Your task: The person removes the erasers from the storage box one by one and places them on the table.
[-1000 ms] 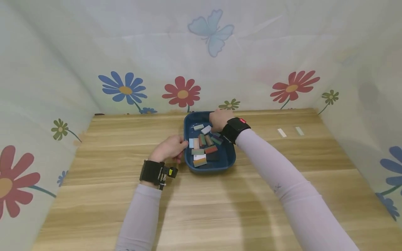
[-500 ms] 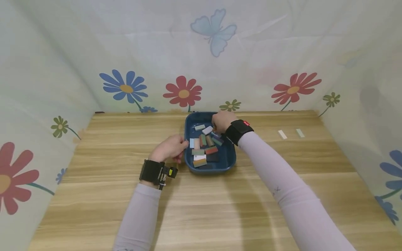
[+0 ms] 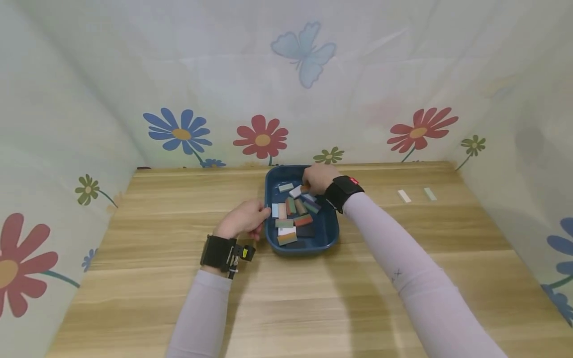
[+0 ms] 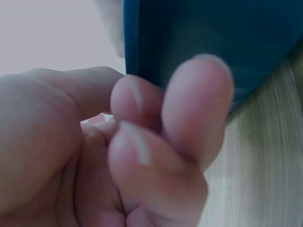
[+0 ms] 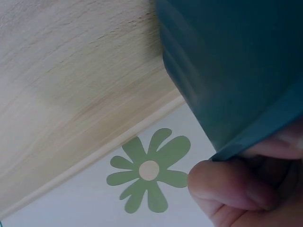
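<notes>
Two pale blocks (image 3: 404, 196) out at right; many coloured blocks (image 3: 303, 220) remain in blue tub (image 3: 304, 250); left hand (image 3: 243, 219) grips left rim; right hand (image 3: 320, 179) at far right corner, hold unclear.

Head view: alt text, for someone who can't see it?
Blue bin of small blocks on a wooden table, with a human left grip at its left rim and right grip at its far right corner. Two pale blocks lie to the right; flowered backdrop behind.
</notes>
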A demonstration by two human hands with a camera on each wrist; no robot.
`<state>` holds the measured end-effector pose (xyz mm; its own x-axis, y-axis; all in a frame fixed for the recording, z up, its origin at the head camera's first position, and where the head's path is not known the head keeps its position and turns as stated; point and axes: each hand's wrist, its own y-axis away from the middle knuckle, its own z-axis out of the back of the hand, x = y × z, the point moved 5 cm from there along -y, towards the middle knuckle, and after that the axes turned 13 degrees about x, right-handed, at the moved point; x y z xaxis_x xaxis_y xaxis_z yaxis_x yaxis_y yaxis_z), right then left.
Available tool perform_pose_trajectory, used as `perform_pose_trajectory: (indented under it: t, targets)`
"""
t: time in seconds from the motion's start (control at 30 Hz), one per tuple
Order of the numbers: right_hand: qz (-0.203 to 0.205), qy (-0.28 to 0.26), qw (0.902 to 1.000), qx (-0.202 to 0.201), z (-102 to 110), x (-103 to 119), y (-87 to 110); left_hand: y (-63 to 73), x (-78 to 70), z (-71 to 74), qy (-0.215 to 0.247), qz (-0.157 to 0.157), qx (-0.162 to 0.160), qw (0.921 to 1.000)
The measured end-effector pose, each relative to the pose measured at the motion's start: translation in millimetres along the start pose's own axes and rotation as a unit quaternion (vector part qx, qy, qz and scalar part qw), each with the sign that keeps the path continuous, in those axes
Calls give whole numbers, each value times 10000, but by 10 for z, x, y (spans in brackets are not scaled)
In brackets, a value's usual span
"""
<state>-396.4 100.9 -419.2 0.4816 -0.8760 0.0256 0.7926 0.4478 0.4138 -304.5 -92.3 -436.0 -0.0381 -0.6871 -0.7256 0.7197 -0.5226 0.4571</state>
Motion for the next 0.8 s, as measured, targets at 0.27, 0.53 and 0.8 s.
perform_pose_trajectory:
  t: [0.27, 0.53, 0.8]
  targets:
    - [142, 108, 9997, -164, 5, 34, 3, 8, 18, 1, 36, 44, -37, 10000]
    - [277, 74, 9993, -238, -5, 66, 70, -10, 13, -31, 87, 55, -1, 9999]
    - [420, 233, 9985, -261, 20, 92, 54, -27, 41, -13, 110, 111, -52, 9999]
